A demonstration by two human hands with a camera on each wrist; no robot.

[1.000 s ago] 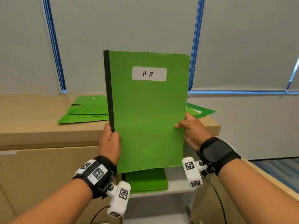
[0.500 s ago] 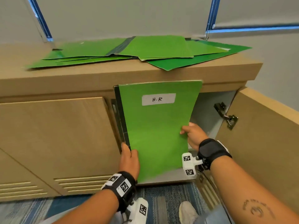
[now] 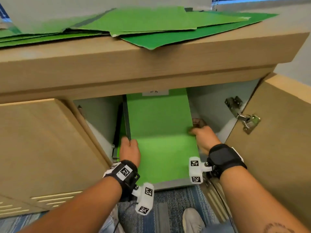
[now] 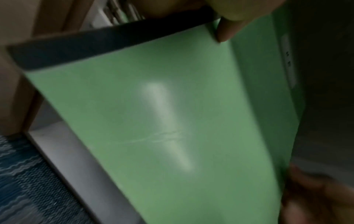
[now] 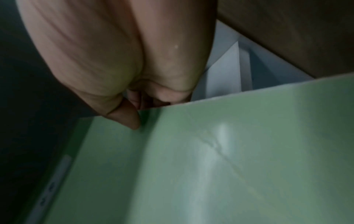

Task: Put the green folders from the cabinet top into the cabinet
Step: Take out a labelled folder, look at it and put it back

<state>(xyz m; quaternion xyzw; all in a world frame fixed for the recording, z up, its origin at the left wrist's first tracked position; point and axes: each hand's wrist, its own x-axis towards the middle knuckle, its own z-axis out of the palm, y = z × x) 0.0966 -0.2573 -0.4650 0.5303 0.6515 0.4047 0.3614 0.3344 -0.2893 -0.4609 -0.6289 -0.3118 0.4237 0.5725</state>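
Left thumb [image 4: 223, 30] pinches the folder [image 3: 161, 132] at its dark spine; right fingers [image 5: 124, 118] curl round the opposite long edge. Left hand [image 3: 130, 152] and right hand [image 3: 204, 137] grip at mid-height on both sides, likely so the thin card stays flat and steers straight. Folder stands tilted, top end with its label [image 3: 155, 92] tucked under the cabinet's [image 3: 151, 64] lip, bottom end near the shelf's [image 3: 171, 184] front. Door [image 3: 277, 140] hangs open right, giving room. More green folders [image 3: 151, 24] lie spread on top, waiting. Something green stands just left inside, probably a filed one.
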